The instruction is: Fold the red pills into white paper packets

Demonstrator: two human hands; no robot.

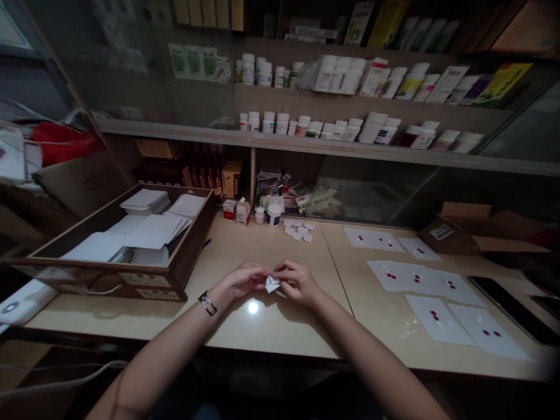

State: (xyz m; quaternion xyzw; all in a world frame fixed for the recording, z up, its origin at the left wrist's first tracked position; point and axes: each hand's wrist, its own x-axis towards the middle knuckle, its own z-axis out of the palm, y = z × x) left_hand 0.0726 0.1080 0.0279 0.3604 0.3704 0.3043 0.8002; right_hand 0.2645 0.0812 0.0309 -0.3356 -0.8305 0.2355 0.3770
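My left hand (245,279) and my right hand (297,282) meet above the middle of a pale counter (262,326). Between their fingertips they pinch a small folded white paper (272,284), and both hands hold it. A little beyond them lies a heap of several small white paper squares (297,229). To the right, white paper sheets (413,275) lie on the counter with small red pills (391,275) on them. Neither hand touches the heap or the sheets.
An open wooden drawer (118,251) holding stacks of white paper stands at the left. Small bottles (273,215) and boxes sit at the counter's back. Shelves of medicine bottles rise behind glass. A cardboard box (475,228) and a dark phone (511,309) lie at the right.
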